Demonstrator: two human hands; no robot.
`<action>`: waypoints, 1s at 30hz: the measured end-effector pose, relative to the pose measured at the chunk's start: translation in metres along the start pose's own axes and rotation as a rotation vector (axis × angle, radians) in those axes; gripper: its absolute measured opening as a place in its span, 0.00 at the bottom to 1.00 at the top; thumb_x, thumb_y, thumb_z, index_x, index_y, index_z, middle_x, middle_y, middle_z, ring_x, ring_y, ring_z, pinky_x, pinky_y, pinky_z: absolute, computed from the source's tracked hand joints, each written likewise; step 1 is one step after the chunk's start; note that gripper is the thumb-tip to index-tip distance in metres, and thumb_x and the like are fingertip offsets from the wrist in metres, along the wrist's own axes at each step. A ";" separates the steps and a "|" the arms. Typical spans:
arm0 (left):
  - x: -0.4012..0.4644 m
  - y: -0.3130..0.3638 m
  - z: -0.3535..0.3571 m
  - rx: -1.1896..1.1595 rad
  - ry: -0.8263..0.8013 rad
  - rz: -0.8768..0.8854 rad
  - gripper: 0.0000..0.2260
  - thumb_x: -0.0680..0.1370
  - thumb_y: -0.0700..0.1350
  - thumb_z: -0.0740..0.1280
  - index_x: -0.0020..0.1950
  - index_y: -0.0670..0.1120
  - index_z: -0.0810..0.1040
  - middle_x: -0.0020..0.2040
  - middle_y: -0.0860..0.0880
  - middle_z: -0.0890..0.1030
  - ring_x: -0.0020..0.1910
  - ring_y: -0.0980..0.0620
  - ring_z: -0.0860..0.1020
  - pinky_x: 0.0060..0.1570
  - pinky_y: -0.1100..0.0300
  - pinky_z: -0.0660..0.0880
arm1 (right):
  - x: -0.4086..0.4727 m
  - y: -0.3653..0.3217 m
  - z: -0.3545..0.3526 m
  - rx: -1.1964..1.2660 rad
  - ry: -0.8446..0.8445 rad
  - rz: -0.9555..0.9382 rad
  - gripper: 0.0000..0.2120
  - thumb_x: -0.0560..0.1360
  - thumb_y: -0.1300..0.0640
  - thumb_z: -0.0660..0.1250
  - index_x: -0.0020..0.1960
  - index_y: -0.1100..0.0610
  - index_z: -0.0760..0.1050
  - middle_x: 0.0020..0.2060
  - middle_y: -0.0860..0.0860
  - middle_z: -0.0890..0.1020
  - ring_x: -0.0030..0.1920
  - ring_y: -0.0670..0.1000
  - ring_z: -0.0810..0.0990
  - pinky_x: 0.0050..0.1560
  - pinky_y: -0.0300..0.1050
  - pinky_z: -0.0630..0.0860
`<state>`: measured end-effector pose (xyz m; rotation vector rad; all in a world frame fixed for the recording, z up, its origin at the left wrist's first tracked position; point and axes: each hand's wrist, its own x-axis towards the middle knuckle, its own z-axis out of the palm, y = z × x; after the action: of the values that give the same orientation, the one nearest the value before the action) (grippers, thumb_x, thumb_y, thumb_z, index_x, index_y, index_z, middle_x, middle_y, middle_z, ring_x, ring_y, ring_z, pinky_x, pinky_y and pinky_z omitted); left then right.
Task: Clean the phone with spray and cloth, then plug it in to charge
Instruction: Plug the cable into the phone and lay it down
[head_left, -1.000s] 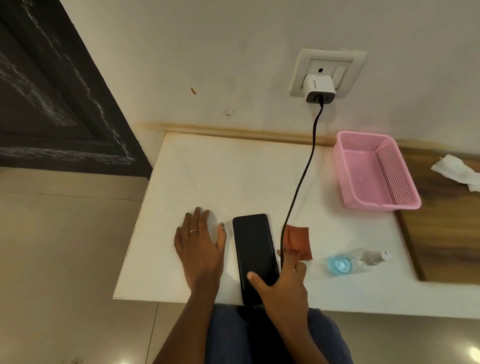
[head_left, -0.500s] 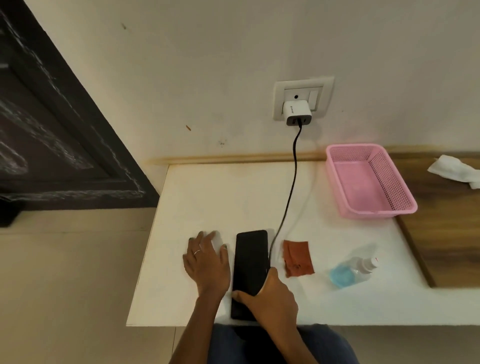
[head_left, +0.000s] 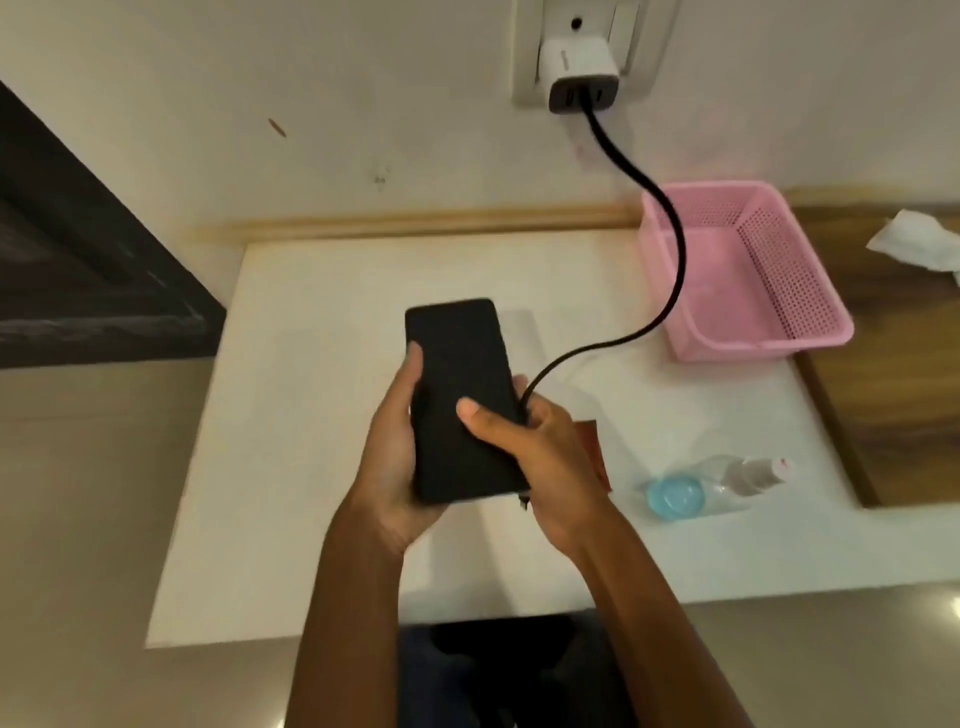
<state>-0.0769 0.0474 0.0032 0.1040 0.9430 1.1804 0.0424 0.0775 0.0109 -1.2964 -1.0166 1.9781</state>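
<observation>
The black phone (head_left: 462, 400) is lifted above the white table (head_left: 291, 415), screen up. My left hand (head_left: 389, 467) grips its left edge and underside, thumb on the screen. My right hand (head_left: 540, 457) holds its right side with the thumb across the screen, and the black charging cable (head_left: 670, 260) runs into this hand. The cable comes from the white charger (head_left: 576, 73) in the wall socket. A rust-red cloth (head_left: 595, 452) lies mostly hidden behind my right hand. The clear spray bottle (head_left: 717, 486) with blue liquid lies on its side to the right.
A pink plastic basket (head_left: 748, 280) stands at the back right of the table, next to the cable. A wooden surface (head_left: 893, 374) with a crumpled white tissue (head_left: 919, 244) adjoins on the right. A dark door frame (head_left: 78, 270) stands on the left.
The phone lay flat on the table; both hands now hold it raised. My left hand left the tabletop and took the phone. My right hand keeps the cable end.
</observation>
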 end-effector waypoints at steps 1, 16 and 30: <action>0.004 0.003 0.000 -0.016 -0.049 0.001 0.30 0.74 0.67 0.59 0.63 0.46 0.79 0.62 0.41 0.80 0.61 0.44 0.78 0.55 0.49 0.78 | 0.000 -0.001 -0.001 0.051 -0.003 0.020 0.19 0.70 0.50 0.71 0.57 0.56 0.76 0.47 0.53 0.84 0.45 0.50 0.84 0.39 0.43 0.81; 0.015 0.008 -0.024 -0.505 0.054 0.209 0.28 0.79 0.64 0.51 0.68 0.46 0.72 0.62 0.39 0.79 0.56 0.37 0.81 0.46 0.36 0.79 | 0.000 0.005 0.013 0.226 0.344 -0.280 0.11 0.78 0.68 0.58 0.50 0.60 0.79 0.33 0.50 0.80 0.36 0.49 0.80 0.35 0.37 0.76; 0.021 0.009 -0.027 -0.497 0.159 0.267 0.28 0.78 0.66 0.51 0.66 0.48 0.73 0.64 0.40 0.77 0.57 0.39 0.80 0.51 0.39 0.78 | -0.011 -0.002 0.033 0.037 0.352 -0.165 0.26 0.73 0.38 0.57 0.23 0.52 0.70 0.20 0.50 0.74 0.18 0.46 0.67 0.19 0.35 0.62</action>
<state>-0.1004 0.0576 -0.0213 -0.2741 0.7621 1.6594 0.0165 0.0609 0.0259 -1.4279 -0.8793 1.5694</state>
